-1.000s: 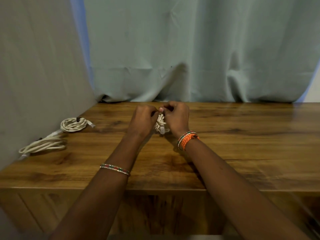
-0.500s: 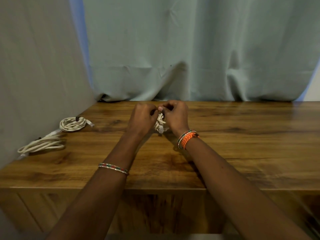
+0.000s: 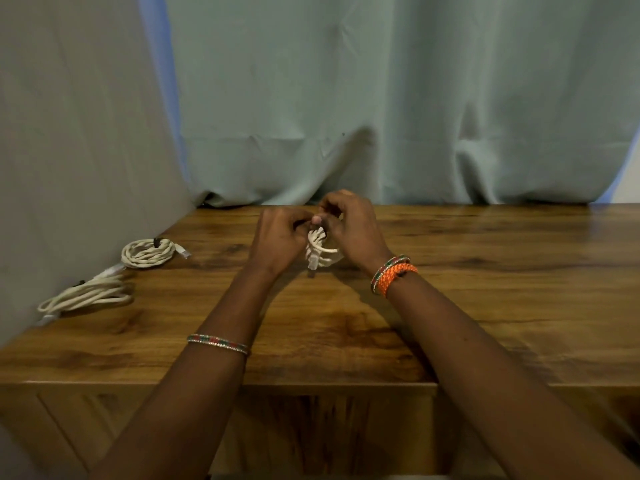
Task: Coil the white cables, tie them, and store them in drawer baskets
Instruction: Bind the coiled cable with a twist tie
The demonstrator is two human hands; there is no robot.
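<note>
Both hands are meeting above the middle of the wooden bench (image 3: 485, 289), just in front of the grey-green curtain (image 3: 381, 98); between them is hanging a small coiled white cable (image 3: 320, 252), its loops bunched tight and narrow, a pale plug end dangling at the bottom just above the bench. The left hand (image 3: 277, 239) is curling shut, its fingers (image 3: 298, 221) pinching the top of the coil; the right hand (image 3: 353, 226) is also closing, its fingers (image 3: 317, 220) pressing against the same spot, the lower loops resting against its palm side. To the left of the held coil, two more cables are lying on the bench: a round coil (image 3: 149, 252) with a dark tie on it, and nearer the bench's left edge a longer, flatter bundle (image 3: 88, 294).
</note>
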